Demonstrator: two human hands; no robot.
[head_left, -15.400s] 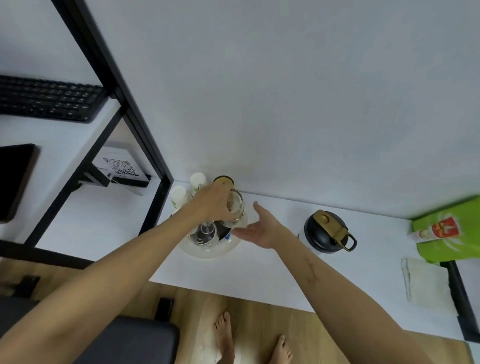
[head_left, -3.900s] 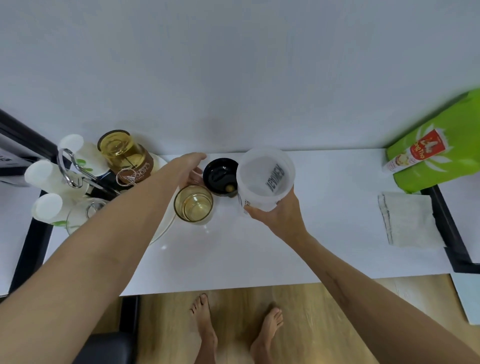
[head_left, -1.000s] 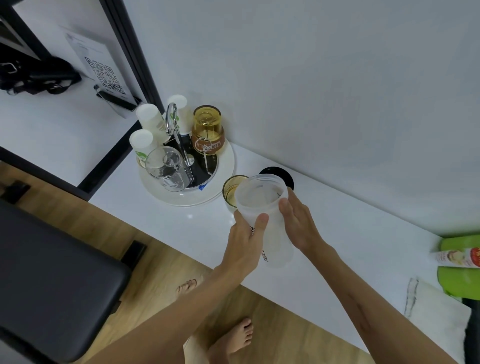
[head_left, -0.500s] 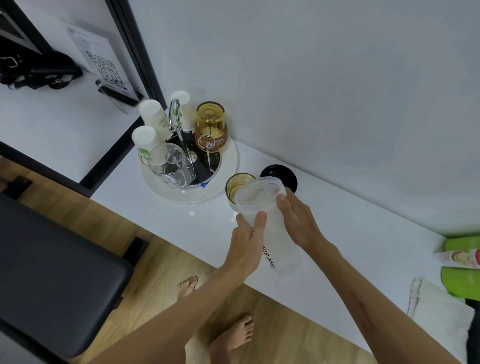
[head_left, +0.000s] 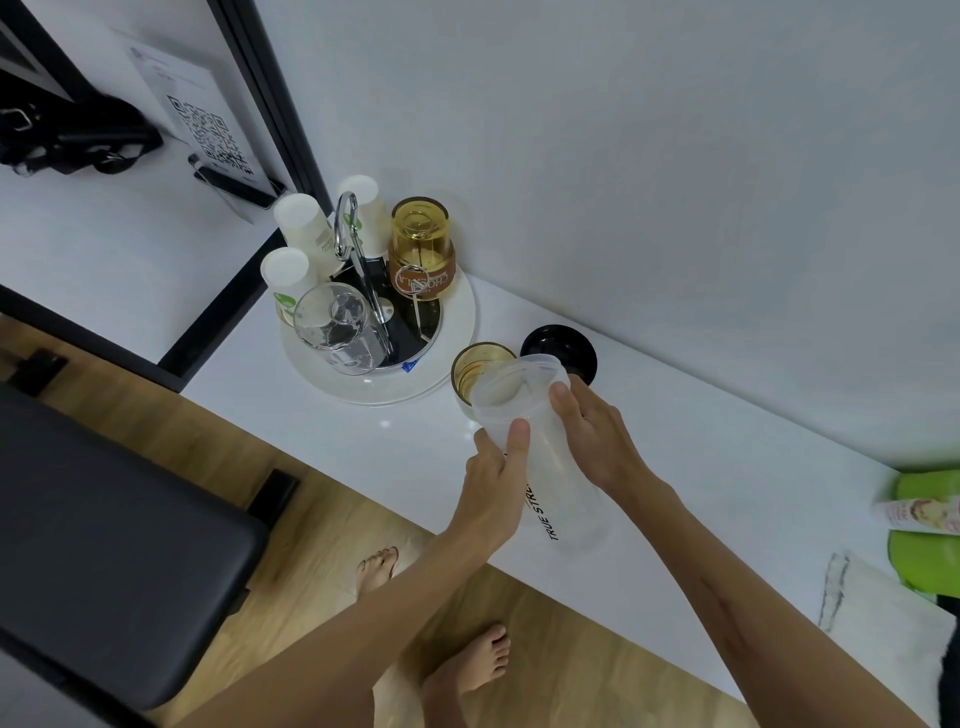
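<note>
Leaning mouth-first toward the amber glass (head_left: 478, 366), the shaker cup (head_left: 558, 483) is held above the bench (head_left: 727, 467). Its long axis runs from its base near the front edge up to its rim, which points at the back left corner. That rim overlaps the near side of the glass's rim in this view; whether the two touch I cannot tell. The left hand (head_left: 493, 483) grips the cup's left wall, thumb (head_left: 517, 436) pressed just under the rim. The right hand (head_left: 597, 441) wraps the opposite wall, its fingers (head_left: 563, 400) curled close to the rim. Both hands sit at the mouth end, so I judge a pour would turn on raising the base about that end. The glass stands on the bench just beside the rim of the round white tray (head_left: 363, 392), with the black lid (head_left: 566, 343) just behind it toward the wall. Any liquid inside the cup is too faint to make out.
</note>
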